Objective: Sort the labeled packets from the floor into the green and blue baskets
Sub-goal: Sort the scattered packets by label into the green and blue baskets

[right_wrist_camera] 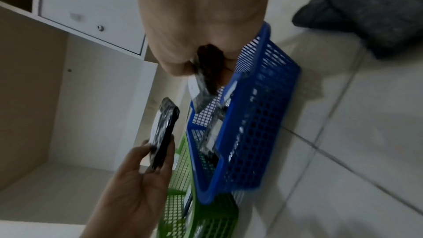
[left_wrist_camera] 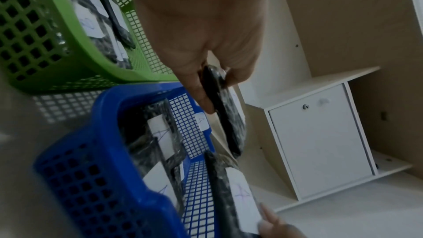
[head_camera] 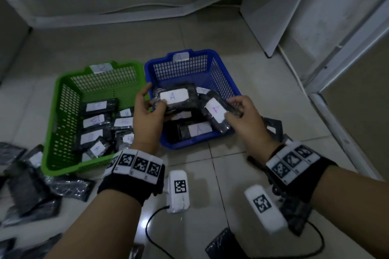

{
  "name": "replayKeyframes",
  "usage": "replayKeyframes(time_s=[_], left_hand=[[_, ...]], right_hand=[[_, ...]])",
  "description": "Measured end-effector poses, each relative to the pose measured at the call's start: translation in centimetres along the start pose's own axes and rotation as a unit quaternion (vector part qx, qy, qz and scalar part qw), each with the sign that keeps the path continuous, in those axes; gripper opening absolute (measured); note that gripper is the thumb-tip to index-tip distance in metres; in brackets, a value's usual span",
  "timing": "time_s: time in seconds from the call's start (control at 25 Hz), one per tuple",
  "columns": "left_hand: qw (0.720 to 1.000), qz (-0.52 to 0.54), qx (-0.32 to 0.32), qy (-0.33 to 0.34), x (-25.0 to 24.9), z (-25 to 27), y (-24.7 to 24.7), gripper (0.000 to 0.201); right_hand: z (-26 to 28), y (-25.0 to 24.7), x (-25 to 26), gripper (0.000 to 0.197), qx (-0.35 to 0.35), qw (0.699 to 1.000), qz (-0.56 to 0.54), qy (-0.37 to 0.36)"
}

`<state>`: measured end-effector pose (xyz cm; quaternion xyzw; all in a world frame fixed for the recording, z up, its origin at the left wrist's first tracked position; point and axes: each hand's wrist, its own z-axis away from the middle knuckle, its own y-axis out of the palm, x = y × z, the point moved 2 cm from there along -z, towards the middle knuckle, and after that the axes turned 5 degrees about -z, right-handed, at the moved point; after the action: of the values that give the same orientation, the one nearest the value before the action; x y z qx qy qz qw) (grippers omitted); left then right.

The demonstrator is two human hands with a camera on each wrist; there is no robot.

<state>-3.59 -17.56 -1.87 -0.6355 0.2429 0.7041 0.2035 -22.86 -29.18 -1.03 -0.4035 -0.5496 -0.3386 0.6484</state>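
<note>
My left hand (head_camera: 147,109) pinches a black packet (head_camera: 175,98) with a white label marked A, held over the blue basket (head_camera: 221,73). My right hand (head_camera: 242,115) grips a second A-labelled packet (head_camera: 214,113) just above the same basket's right side. More A packets (head_camera: 195,130) lie inside it. The green basket (head_camera: 63,111), to the left, holds several packets labelled B (head_camera: 93,121). From the left wrist view my thumb and fingers (left_wrist_camera: 201,90) clamp the packet's edge (left_wrist_camera: 226,115); in the right wrist view the other packet (right_wrist_camera: 203,71) sits between my right fingers.
Loose black packets (head_camera: 27,185) lie on the tiled floor at the left, and one (head_camera: 273,126) behind my right hand. A white cabinet (head_camera: 273,10) stands at the back right. Two white tagged devices (head_camera: 179,191) with cables lie on the floor near me.
</note>
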Motion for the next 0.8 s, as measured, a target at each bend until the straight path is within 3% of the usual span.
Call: replayKeyframes(time_s=[0.12, 0.2, 0.28, 0.36, 0.6, 0.68, 0.8], left_hand=[[0.996, -0.072, -0.033, 0.033, -0.4, -2.1, -0.3, 0.046], [0.984, -0.169, -0.044, 0.041, -0.1, -3.2, 0.3, 0.044], [0.961, -0.272, -0.015, 0.034, 0.7, -3.7, 1.1, 0.044], [0.928, -0.369, 0.027, 0.037, 1.8, -3.8, 1.5, 0.043], [0.839, -0.516, 0.065, 0.161, 3.3, -3.3, 1.0, 0.047], [0.834, -0.520, 0.080, 0.166, 3.6, -3.1, 1.2, 0.048], [0.848, -0.487, 0.046, 0.204, 3.4, -1.3, 3.1, 0.041]], right_hand=[[-4.2, 1.4, 0.7, 0.030, 0.115, 0.986, 0.119, 0.006], [-5.7, 2.7, 0.3, 0.029, 0.230, 0.957, 0.172, 0.028], [-6.4, 3.7, -0.8, 0.030, 0.293, 0.918, 0.266, 0.009], [-6.6, 4.3, -2.0, 0.030, 0.272, 0.903, 0.330, -0.042], [-3.1, 2.9, -2.3, 0.026, 0.130, 0.954, 0.250, -0.102], [-2.1, 1.3, -2.4, 0.023, 0.084, 0.967, 0.203, -0.130], [-0.8, -2.4, -3.4, 0.023, -0.041, 0.973, 0.181, -0.138]])
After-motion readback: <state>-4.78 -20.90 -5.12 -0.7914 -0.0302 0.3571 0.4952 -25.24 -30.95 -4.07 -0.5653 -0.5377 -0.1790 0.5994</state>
